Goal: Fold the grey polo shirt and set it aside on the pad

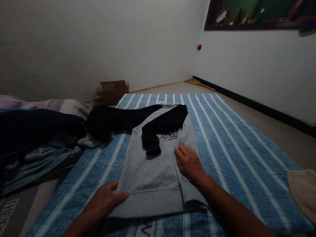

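A grey sweatshirt (153,171) with black sleeves and dark lettering on its chest lies on a blue striped cloth. Its right side is folded inward, and that black sleeve (150,140) bends down across the front. The other black sleeve (116,118) stretches out to the left. My left hand (106,197) grips the lower left edge just above the hem band, thumb on top, other fingers partly hidden. With fingers closed on the folded right edge, my right hand (189,161) rests below the lettering.
The striped cloth (222,138) spreads beneath the sweatshirt. Dark clothes and jeans (41,131) are heaped at left. A cardboard box (113,90) stands by the wall. A beige cloth (302,191) lies at the right edge, and a broom (199,84) in the far corner.
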